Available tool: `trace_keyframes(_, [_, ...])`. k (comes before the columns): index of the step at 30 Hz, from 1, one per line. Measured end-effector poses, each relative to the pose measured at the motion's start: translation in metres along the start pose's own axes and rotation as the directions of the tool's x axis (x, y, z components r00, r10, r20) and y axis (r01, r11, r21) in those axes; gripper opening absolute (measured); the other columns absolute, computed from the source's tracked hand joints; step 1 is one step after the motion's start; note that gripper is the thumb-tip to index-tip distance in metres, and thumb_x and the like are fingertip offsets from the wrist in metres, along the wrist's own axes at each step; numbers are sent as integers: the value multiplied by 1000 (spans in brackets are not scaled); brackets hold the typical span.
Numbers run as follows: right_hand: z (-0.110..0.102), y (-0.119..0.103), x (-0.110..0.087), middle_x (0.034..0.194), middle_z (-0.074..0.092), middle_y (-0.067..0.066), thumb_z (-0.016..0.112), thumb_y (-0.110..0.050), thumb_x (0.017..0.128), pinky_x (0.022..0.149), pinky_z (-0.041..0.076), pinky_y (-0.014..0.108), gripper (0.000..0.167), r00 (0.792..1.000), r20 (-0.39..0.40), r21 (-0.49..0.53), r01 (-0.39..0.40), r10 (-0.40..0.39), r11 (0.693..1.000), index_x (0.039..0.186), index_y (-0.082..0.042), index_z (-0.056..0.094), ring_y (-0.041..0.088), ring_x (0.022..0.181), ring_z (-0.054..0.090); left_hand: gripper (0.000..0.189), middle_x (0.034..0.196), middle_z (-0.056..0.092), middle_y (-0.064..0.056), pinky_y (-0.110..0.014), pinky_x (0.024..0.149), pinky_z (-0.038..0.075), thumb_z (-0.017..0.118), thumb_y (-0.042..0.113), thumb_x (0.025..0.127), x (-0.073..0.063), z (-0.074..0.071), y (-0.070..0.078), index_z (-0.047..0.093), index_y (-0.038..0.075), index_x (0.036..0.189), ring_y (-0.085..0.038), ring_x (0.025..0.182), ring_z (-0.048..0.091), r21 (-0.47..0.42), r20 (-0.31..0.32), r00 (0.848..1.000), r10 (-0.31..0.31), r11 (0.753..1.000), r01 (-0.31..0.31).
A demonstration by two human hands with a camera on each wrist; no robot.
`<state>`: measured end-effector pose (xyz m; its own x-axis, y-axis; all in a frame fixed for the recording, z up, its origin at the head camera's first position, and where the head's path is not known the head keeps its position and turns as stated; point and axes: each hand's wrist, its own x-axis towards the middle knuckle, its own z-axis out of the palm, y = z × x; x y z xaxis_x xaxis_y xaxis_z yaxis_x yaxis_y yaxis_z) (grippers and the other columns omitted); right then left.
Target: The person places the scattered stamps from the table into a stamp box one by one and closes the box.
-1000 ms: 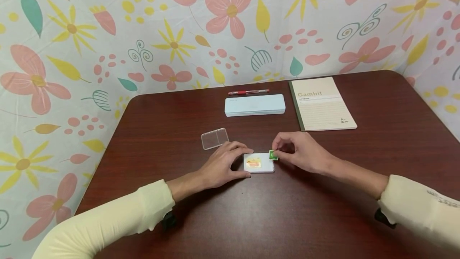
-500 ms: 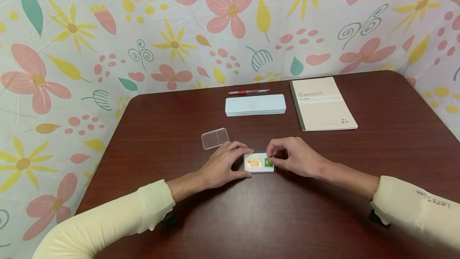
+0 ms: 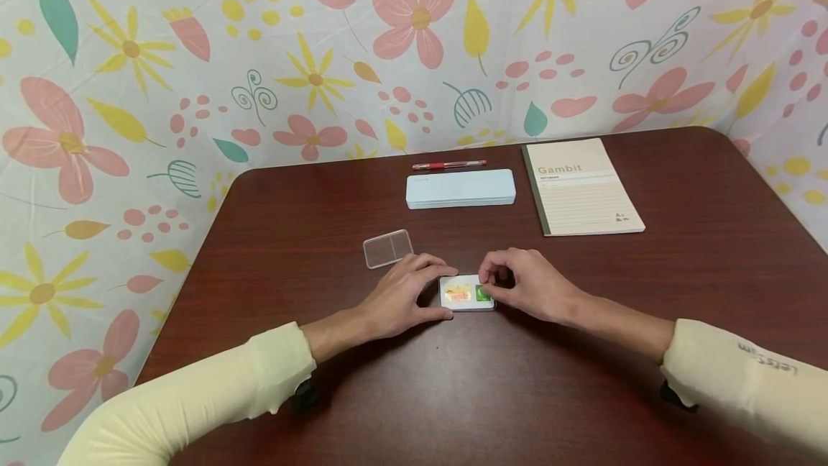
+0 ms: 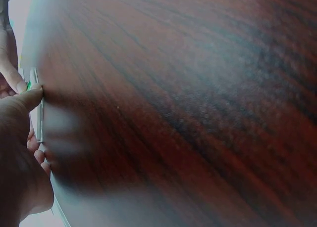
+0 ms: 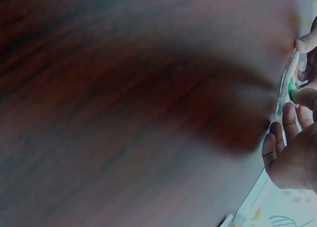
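Observation:
In the head view a small clear case (image 3: 464,279) with a white inside lies on the table. My left hand (image 3: 402,298) grips it, thumb at the near edge and fingers at the far edge. A yellow-and-orange picture piece (image 3: 458,293) lies in its left part. At the right end, my right hand (image 3: 535,286) pinches a little green square piece (image 3: 482,295) low over the white surface. The right wrist view shows the green piece (image 5: 291,87) under a fingertip. In the left wrist view the case (image 4: 40,119) appears edge-on between thumb and fingers.
A clear lid-like tray (image 3: 378,250) with a divider lies beyond my left hand. Farther back are a pale blue pencil case (image 3: 460,189), a red pen (image 3: 449,165) and a notebook (image 3: 585,189). A flowered cloth (image 3: 310,34) hangs behind the dark wooden table (image 3: 414,394).
My right hand has moved left and toward me, bringing the green piece from the case's far right corner down into its right part. The left hand keeps its place.

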<state>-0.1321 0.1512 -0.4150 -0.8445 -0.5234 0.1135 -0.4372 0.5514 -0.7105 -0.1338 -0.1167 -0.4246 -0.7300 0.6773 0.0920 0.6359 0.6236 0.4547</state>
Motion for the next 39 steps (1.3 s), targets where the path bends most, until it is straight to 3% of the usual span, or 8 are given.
trace_keyframes(20, [5, 1, 2, 79, 59, -8, 85, -1, 89, 66, 46, 26, 19, 999, -49, -49, -21, 19, 999, 90, -15, 72, 15, 74, 55, 63, 139, 61, -2, -45, 110, 43, 89, 39, 89, 0, 2, -2, 66, 15, 143, -22, 127, 54, 0, -3, 1000, 4, 1000, -4])
trace_keyframes(39, [7, 2, 3, 88, 62, -1, 87, -1, 85, 71, 50, 29, 19, 995, -82, -129, 45, -56, 991, 92, -11, 73, 16, 79, 57, 64, 140, 60, -3, -46, 110, 43, 88, 39, 90, 0, 0, 0, 65, 16, 145, -23, 129, 54, 5, 7, 1000, -4, 1000, 4])
